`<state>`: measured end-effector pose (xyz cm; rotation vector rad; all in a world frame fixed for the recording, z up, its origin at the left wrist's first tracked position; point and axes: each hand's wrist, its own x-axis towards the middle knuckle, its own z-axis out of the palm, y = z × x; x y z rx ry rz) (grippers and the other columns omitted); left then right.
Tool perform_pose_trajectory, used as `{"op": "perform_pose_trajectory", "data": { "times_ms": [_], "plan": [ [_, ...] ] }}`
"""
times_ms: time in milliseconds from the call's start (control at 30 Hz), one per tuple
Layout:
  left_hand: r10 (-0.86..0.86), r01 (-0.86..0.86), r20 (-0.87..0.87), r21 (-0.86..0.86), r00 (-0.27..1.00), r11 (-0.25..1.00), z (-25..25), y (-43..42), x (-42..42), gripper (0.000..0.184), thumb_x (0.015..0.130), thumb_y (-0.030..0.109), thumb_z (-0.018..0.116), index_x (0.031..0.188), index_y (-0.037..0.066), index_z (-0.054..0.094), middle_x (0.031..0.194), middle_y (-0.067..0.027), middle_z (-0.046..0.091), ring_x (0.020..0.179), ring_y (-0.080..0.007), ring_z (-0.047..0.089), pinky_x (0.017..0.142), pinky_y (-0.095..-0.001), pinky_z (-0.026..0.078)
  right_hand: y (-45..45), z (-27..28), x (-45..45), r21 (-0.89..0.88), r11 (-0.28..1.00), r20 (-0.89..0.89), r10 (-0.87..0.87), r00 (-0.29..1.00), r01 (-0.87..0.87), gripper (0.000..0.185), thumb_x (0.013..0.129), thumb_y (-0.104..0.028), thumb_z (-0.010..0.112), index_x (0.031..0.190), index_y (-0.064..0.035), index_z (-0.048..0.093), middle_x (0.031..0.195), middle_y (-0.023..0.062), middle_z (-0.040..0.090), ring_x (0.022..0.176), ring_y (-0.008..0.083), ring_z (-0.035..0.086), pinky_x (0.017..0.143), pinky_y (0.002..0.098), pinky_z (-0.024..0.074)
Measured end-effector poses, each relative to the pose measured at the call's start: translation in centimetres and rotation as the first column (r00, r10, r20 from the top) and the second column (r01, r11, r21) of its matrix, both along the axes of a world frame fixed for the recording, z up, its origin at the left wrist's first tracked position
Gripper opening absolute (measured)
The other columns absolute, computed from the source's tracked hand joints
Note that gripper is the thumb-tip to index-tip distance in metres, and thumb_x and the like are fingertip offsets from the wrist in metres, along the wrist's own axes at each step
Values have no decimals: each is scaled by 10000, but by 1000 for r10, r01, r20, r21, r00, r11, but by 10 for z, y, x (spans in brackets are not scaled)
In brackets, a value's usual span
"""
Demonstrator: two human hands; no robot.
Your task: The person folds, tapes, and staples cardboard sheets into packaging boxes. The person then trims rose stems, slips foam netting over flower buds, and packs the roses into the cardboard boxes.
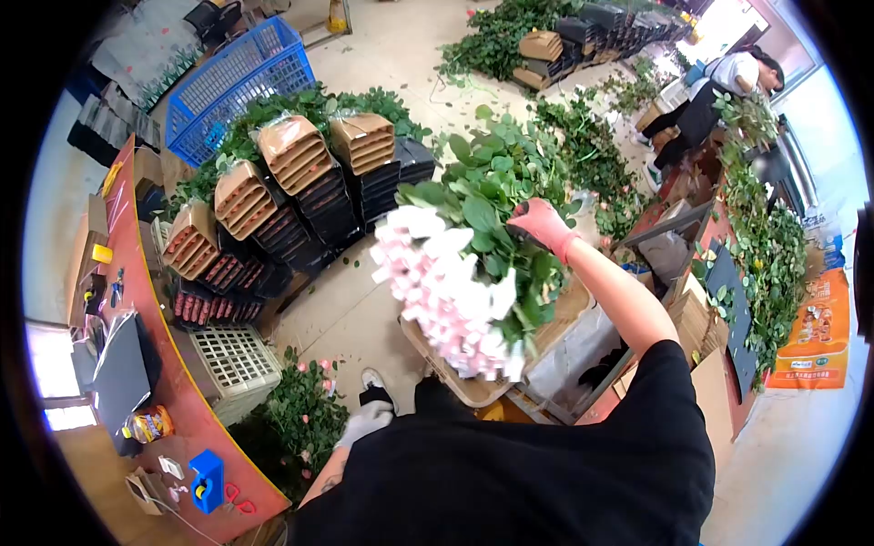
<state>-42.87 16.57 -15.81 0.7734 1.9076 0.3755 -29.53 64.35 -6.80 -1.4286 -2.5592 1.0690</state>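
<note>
My pink-gloved right grip [543, 227] pinches a green-leaved flower bunch [482, 250] over a tan-rimmed tray [484, 392], its blurred pale-pink and white heads [446, 291] at near left. White-gloved left grip [367, 422]: closure cannot be told.

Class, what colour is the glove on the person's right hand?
The right glove is mostly pinkish red, seen best in the head view.

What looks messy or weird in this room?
Leafy stems lie strewn over the floor, which looks untidy. The gloves don't match either: pinkish on the right hand, which holds the pale flower bunch, and whitish on the left hand.
</note>
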Motion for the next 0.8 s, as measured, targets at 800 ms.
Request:
{"op": "perform_pose_trajectory", "data": {
  "times_ms": [800],
  "plan": [
    [-294, 35, 261, 690, 920, 723, -91, 107, -51, 376, 952, 206, 441, 1244, -32, 444, 1189, -150, 567, 1107, -244, 522, 967, -385, 412, -157, 9, -130, -201, 974, -249, -151, 957, 101, 255, 731, -227, 678, 812, 9, 626, 684, 66, 617, 564, 134, 563, 517, 265, 466]
  ]
}}
